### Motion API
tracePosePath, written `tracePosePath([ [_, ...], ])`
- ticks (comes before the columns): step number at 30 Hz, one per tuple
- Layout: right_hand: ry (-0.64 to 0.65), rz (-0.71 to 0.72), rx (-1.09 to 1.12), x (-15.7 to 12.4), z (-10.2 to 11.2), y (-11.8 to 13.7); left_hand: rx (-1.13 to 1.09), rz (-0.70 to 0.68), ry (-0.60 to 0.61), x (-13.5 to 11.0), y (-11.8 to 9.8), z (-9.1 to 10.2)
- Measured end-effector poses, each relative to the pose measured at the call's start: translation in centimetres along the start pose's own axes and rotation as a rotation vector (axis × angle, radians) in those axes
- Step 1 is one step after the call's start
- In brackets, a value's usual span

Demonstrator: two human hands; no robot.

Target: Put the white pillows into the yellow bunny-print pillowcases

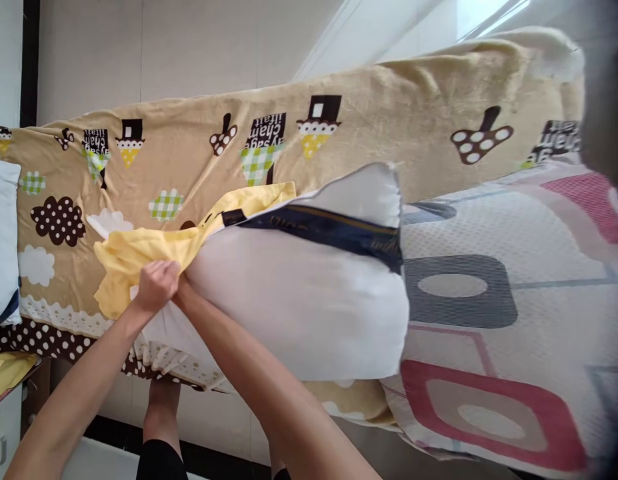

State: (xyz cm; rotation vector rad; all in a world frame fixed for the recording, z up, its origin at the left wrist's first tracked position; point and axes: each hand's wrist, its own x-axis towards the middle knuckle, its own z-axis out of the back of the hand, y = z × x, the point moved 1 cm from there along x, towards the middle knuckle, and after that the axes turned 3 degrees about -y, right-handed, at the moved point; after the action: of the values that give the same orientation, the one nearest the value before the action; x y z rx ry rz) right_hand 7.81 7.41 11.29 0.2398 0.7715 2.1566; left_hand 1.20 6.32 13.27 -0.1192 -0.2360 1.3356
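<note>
A white pillow [309, 300] with a navy band lies on the bed, its left end against a bunched yellow pillowcase [123, 257]. The yellow cloth also runs along the pillow's far edge. My left hand [159, 283] is closed in a fist on the pillowcase near that left end. Right beside it, my right hand [183, 290] reaches in where pillow and cloth meet. Its fingers are hidden behind the left hand and the cloth.
Under the pillow spreads a tan patterned blanket [379, 127]. To the right lies a pale cover with red and grey shapes [463, 367]. Another white pillow [1, 233] sits at the left edge. A cabinet with yellow cloth [9, 377] stands at lower left.
</note>
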Motion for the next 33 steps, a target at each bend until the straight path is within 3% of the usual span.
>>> tracePosePath([
  [3,-0.017,-0.022,0.005,1.3,0.7,-2.2,0.01,0.041,-0.079,-0.3,0.7,-0.7],
  [5,-0.027,-0.017,-0.013,1.2,2.0,-4.0,0.043,0.215,-0.129,-0.5,2.3,-1.3],
  [7,-0.071,0.006,-0.061,-0.8,3.7,-5.4,0.034,0.379,-0.14,-1.1,3.9,-1.9],
  [9,-0.138,0.075,-0.104,-5.3,4.9,-5.6,-0.009,0.453,-0.136,-1.7,4.6,-2.5],
  [11,-0.167,0.207,-0.096,-11.4,4.6,-4.4,-0.038,0.461,-0.136,-2.1,4.4,-3.0],
  [14,-0.059,0.448,-0.053,-19.9,0.8,-1.7,-0.033,0.445,-0.141,-1.9,3.1,-2.9],
  [16,-0.015,0.474,-0.094,-22.4,-2.8,-1.1,-0.028,0.429,-0.15,-2.0,2.5,-2.2],
  [18,-0.044,0.411,-0.133,-21.6,-5.7,-1.8,-0.062,0.394,-0.156,-3.1,2.4,-1.2],
  [20,-0.098,0.378,-0.146,-19.0,-7.0,-3.1,-0.124,0.4,-0.193,-5.5,2.7,-0.1],
  [23,-0.136,0.421,-0.145,-14.9,-5.9,-4.8,-0.224,0.605,-0.256,-10.7,3.0,1.1],
  [26,-0.136,0.435,-0.157,-12.8,-3.1,-5.2,-0.42,0.917,-0.121,-14.9,1.8,0.3],
  [29,-0.082,0.41,-0.154,-11.7,-1.2,-4.7,-0.646,1.094,0.044,-15.4,-0.3,-2.2],
  [33,-0.031,0.322,-0.07,-9.9,-0.6,-4.4,-0.543,1.242,0.032,-12.5,-0.9,-5.1],
])
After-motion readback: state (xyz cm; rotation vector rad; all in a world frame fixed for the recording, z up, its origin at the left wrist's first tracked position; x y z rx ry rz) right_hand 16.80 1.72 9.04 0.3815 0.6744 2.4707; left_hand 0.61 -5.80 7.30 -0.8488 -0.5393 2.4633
